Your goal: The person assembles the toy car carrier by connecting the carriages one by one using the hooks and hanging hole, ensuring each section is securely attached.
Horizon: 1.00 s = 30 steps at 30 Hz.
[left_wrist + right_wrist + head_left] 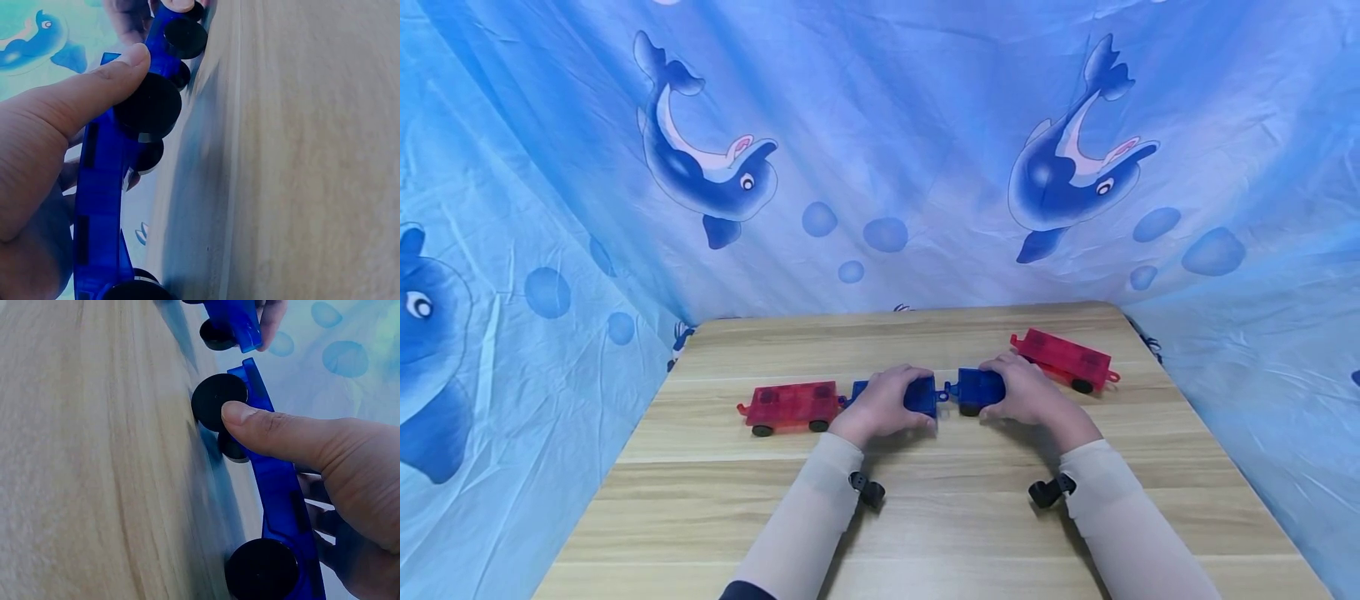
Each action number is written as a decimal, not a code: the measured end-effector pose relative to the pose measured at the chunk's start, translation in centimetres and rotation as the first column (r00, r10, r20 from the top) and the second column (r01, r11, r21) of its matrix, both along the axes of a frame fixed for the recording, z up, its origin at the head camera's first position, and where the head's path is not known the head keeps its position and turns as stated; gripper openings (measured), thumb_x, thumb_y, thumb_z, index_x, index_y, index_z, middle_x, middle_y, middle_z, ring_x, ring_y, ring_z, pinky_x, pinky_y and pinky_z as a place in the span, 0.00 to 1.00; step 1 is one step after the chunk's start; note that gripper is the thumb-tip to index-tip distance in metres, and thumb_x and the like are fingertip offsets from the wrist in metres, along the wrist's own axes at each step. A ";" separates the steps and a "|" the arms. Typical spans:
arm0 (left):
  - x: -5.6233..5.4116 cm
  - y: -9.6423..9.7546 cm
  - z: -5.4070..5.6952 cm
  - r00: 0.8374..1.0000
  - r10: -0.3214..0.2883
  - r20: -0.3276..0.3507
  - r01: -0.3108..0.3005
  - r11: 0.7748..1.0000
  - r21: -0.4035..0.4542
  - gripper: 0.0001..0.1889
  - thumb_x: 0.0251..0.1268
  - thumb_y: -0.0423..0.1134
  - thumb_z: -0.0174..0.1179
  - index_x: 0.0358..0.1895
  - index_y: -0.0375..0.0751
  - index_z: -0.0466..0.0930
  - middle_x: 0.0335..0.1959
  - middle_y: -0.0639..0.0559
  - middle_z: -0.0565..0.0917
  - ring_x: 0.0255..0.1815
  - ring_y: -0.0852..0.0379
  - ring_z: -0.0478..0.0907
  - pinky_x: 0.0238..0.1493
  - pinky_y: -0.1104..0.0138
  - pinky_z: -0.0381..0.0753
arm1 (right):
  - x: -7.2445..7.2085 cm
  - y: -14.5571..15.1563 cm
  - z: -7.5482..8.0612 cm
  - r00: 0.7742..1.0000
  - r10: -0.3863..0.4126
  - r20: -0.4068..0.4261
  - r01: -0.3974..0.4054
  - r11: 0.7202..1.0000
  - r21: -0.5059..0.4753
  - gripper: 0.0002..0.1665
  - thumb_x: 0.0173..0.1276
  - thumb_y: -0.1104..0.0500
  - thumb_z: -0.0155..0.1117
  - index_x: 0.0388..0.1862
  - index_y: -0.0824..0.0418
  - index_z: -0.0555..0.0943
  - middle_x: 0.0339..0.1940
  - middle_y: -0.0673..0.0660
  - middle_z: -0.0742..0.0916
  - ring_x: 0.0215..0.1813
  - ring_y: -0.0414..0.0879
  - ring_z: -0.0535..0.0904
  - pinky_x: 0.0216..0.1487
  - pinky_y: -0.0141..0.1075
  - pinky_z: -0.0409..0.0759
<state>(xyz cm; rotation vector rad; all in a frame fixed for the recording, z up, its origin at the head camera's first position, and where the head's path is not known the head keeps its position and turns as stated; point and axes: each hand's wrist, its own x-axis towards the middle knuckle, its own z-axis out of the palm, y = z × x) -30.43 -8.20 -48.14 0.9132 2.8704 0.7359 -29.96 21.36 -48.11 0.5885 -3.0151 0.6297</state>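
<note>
My left hand [883, 404] grips a blue toy train car [922, 397] from above, its thumb beside a black wheel [150, 107] in the left wrist view. A second blue toy train car [976, 388] is held by my right hand [1024, 392], with the thumb over a front wheel in the right wrist view [219, 402]. The two blue cars lie end to end, couplings very close; whether they are linked I cannot tell. To the left, a red toy train car [793, 405] meets the left blue car's end. My hands hide parts of both blue cars.
Another red toy train car [1067, 358] stands at an angle behind my right hand. All of them are on a wooden table [940, 517]. A blue dolphin-print curtain [910, 150] hangs behind and on both sides of it.
</note>
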 end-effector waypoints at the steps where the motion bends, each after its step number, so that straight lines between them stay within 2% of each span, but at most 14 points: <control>1: 0.0 0.0 0.0 1.000 0.002 -0.001 -0.002 1.000 0.003 0.45 0.55 0.61 0.79 0.77 0.57 0.71 0.73 0.57 0.75 0.74 0.50 0.71 0.76 0.46 0.63 | 0.0 -0.1 0.0 1.000 0.004 0.003 -0.004 1.000 -0.003 0.50 0.52 0.44 0.88 0.72 0.58 0.78 0.66 0.61 0.81 0.76 0.67 0.66 0.72 0.68 0.63; 14: 0.0 -0.1 0.0 0.999 0.040 -0.002 -0.039 0.999 0.037 0.46 0.55 0.61 0.78 0.77 0.56 0.72 0.73 0.56 0.76 0.74 0.51 0.71 0.76 0.46 0.64 | 0.2 -0.9 0.0 0.999 0.035 -0.004 -0.035 0.999 -0.004 0.50 0.50 0.42 0.88 0.71 0.55 0.79 0.63 0.58 0.83 0.66 0.60 0.75 0.68 0.65 0.69; 22: -0.1 0.0 -0.1 0.998 0.054 -0.015 -0.053 0.998 0.030 0.45 0.55 0.62 0.78 0.77 0.58 0.71 0.72 0.56 0.76 0.74 0.51 0.71 0.76 0.47 0.65 | 0.2 -1.4 -0.1 0.999 0.040 0.030 -0.040 0.999 -0.006 0.52 0.50 0.41 0.88 0.72 0.54 0.78 0.66 0.59 0.82 0.67 0.61 0.75 0.70 0.64 0.69; 30: -0.1 -0.2 -0.1 0.997 0.064 -0.035 -0.064 0.998 -0.013 0.45 0.55 0.63 0.78 0.77 0.56 0.72 0.71 0.55 0.77 0.73 0.50 0.72 0.75 0.47 0.65 | 0.3 -1.4 -0.2 0.999 0.041 0.022 -0.041 0.999 -0.002 0.52 0.50 0.41 0.88 0.72 0.54 0.78 0.65 0.59 0.82 0.67 0.61 0.76 0.69 0.64 0.69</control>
